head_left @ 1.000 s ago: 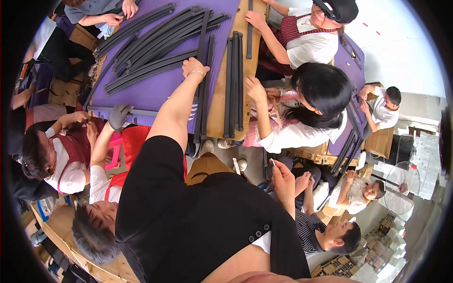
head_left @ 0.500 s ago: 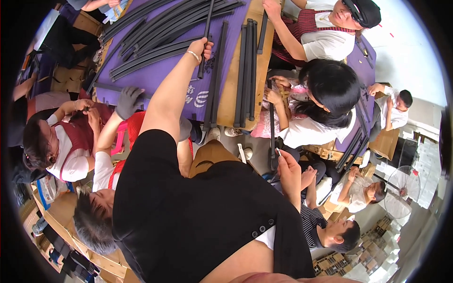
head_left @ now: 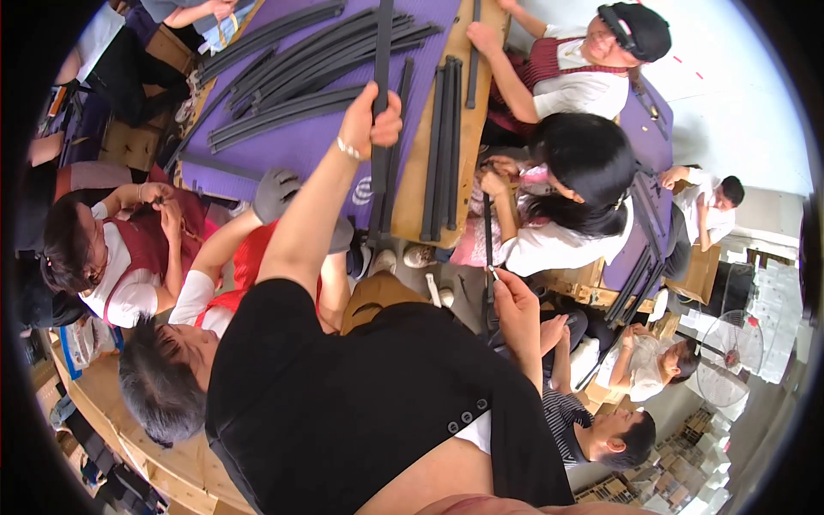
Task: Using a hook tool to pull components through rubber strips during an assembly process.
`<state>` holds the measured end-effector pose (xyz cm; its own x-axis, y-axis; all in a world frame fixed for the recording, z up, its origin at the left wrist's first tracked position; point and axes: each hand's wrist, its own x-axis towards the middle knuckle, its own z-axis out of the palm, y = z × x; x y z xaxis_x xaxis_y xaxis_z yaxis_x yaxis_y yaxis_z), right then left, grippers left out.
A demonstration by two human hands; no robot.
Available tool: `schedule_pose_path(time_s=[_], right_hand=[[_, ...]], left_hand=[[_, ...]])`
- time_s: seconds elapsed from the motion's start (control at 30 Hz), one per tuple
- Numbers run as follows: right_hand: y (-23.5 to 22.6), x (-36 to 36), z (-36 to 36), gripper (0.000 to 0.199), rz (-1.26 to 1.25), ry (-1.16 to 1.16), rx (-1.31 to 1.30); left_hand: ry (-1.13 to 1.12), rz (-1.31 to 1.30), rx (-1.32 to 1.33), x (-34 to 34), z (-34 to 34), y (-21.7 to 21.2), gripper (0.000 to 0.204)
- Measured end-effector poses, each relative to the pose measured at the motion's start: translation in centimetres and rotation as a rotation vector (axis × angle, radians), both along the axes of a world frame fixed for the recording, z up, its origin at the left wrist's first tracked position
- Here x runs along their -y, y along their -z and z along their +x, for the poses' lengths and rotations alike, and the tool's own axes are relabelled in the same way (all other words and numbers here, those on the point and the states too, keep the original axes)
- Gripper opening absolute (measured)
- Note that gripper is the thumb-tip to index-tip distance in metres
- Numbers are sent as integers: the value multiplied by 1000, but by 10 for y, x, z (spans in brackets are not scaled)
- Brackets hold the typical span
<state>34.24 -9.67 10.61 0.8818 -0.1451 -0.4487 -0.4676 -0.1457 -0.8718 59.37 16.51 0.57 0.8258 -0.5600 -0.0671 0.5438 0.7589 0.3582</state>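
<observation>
My left hand (head_left: 375,124) is closed round a long, flat black strip (head_left: 383,51), held upright in the picture over the table's near side. Beyond it, a pile of similar black strips (head_left: 318,64) lies on the purple table covering (head_left: 283,129). My right hand (head_left: 517,311) is pinched in front of my body on the right, with a small, thin, pale-tipped piece (head_left: 493,273) between thumb and fingers. Its exact kind is too small to make out.
Several black strips (head_left: 442,150) lie along the wooden table edge (head_left: 412,202). A seated person (head_left: 592,180) works close on the right, and another person with a grey glove (head_left: 276,193) is close on my left. A fan (head_left: 730,356) stands at far right.
My left hand has drawn back toward me with the black strip, which now looks larger and nearer. My right hand has shifted slightly left, still pinching the small piece.
</observation>
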Motion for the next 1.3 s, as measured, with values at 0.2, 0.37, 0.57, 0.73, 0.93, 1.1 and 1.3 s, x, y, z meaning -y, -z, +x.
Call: schedule_pose_path(time_s=[0.2, 0.37, 0.57, 0.73, 0.93, 1.1, 1.3], right_hand=[[-37, 16, 4, 23, 18, 14, 125], [-99, 32, 14, 23, 48, 43, 457], [-185, 49, 0, 22, -236, 92, 953], [-214, 73, -23, 20, -603, 227, 1110], [-208, 98, -44, 18, -683, 216, 1292], [-209, 109, -65, 17, -624, 273, 1209], [-211, 118, -84, 16, -607, 330, 1180]], left_hand=[[-117, 205, 373, 52, -64, -104, 48], [-104, 256, 657, 79, -95, -153, 43], [53, 447, 747, 137, -168, -177, 45], [294, 380, 742, 173, -203, -178, 48], [378, 280, 691, 205, -233, -186, 42], [449, 266, 769, 218, -248, -194, 47], [493, 283, 784, 230, -255, -187, 49]])
